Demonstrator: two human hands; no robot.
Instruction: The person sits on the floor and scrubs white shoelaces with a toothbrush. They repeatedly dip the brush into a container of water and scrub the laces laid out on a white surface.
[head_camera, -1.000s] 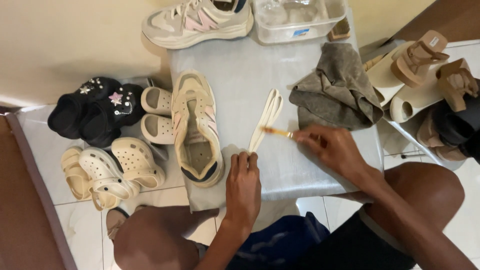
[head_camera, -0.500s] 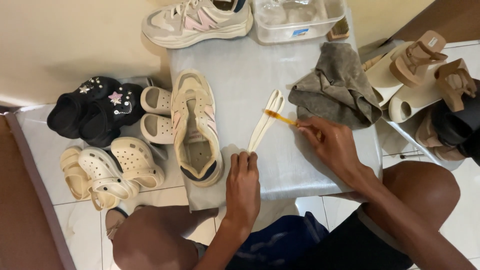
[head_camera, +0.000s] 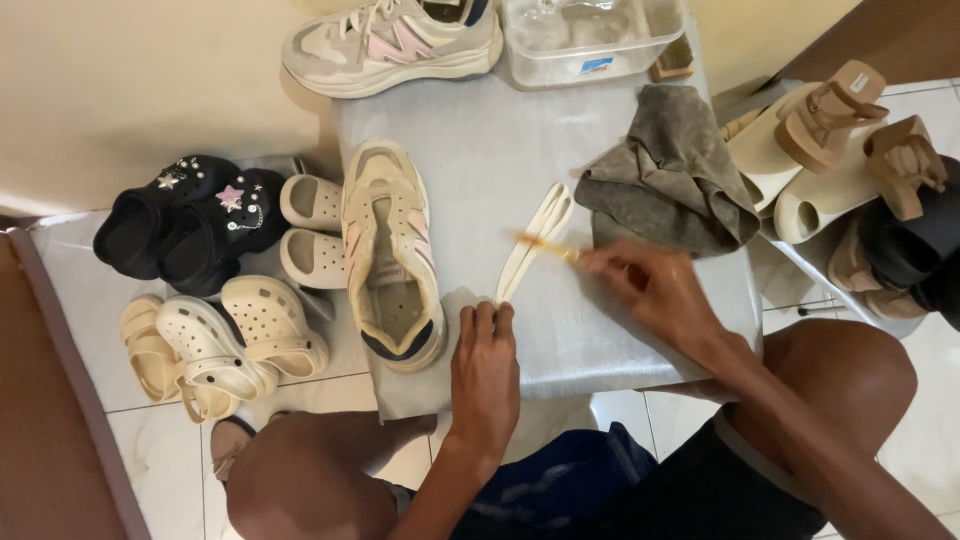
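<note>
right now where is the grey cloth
In the head view the grey cloth lies crumpled on the right of the table, just above the right hand and below the clear plastic tub.
</note>
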